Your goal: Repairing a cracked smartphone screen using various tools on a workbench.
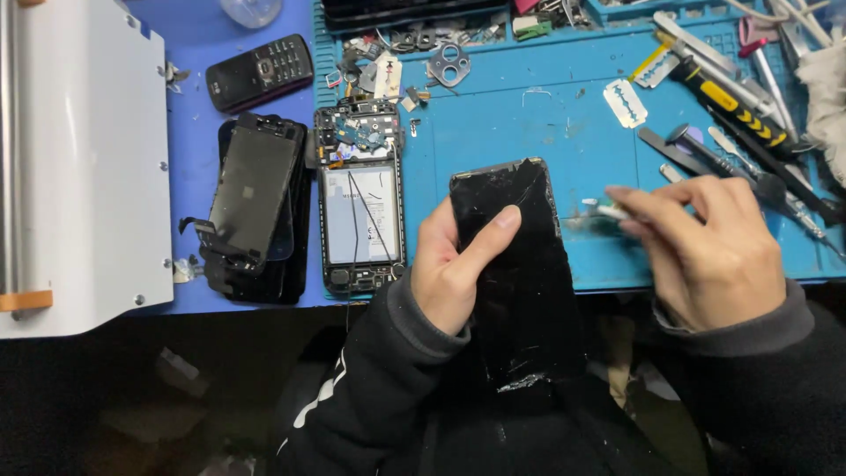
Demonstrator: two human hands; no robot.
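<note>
left hand (454, 269) gripping, right hand (705, 242) pinching

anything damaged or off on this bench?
Yes. The black screen panel in the left hand is cracked, with fracture lines near its top and chipped glass at its lower end. A bare razor blade lies loose on the blue mat.

A left hand (454, 269) grips a cracked black phone screen (520, 273), thumb across its face. Just right of it, the right hand (705, 242) pinches a small white object (611, 211). Left of the left hand lies an opened phone (361, 207).
</note>
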